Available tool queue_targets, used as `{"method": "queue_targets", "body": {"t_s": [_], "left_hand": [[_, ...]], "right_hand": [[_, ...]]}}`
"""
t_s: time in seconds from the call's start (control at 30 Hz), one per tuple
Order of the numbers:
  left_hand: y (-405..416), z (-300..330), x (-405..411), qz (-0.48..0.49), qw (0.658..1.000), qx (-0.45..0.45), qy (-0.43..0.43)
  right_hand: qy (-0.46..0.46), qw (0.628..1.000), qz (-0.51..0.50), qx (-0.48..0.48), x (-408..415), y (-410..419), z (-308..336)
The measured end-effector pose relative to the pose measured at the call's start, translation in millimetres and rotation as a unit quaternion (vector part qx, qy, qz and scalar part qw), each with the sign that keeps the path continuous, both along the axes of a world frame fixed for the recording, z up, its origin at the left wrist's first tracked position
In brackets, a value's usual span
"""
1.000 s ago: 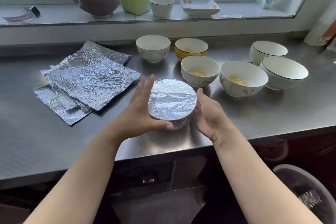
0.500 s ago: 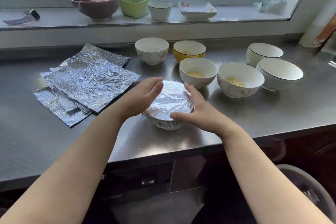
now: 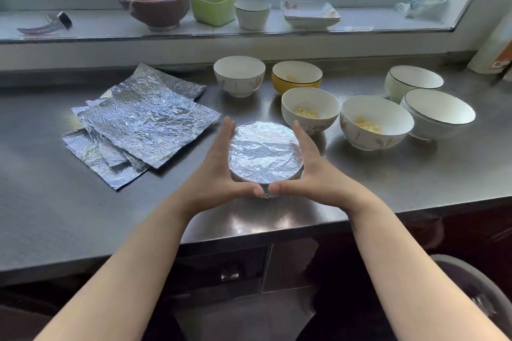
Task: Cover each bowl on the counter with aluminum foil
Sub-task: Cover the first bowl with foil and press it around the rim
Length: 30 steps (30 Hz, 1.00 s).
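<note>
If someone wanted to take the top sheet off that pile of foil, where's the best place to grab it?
Probably the right-hand corner of the top foil sheet, nearest the foil-covered bowl. That corner juts past the sheets beneath onto the bare counter, so fingers coming from the right could pinch it alone. The sheet lies flat and crinkled, so its middle offers nothing to grip.
</note>
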<state>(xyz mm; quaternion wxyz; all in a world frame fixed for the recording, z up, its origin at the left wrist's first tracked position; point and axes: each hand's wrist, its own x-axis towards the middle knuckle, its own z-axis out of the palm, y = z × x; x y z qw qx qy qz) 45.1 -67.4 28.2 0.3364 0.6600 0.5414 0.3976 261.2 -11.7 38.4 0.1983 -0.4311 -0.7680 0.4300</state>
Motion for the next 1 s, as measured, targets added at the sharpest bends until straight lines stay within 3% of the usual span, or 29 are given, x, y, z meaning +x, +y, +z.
{"method": "queue_targets", "body": {"t_s": [0.27, 0.8, 1.0], "left_hand": [[0, -11, 5, 0.03, 0.996, 0.004, -0.079], [1, -20, -5, 0.074, 0.991, -0.05, -0.103], [-6, -10, -13, 0.131, 0.99, -0.026, 0.036]], "right_hand": [[0.034, 0.999, -0.011, 0.009, -5, -1, -9], [0.059, 0.998, 0.002, -0.003, -17, 17, -14], [0.083, 0.996, -0.004, -0.028, -9, 28, -1]]}}
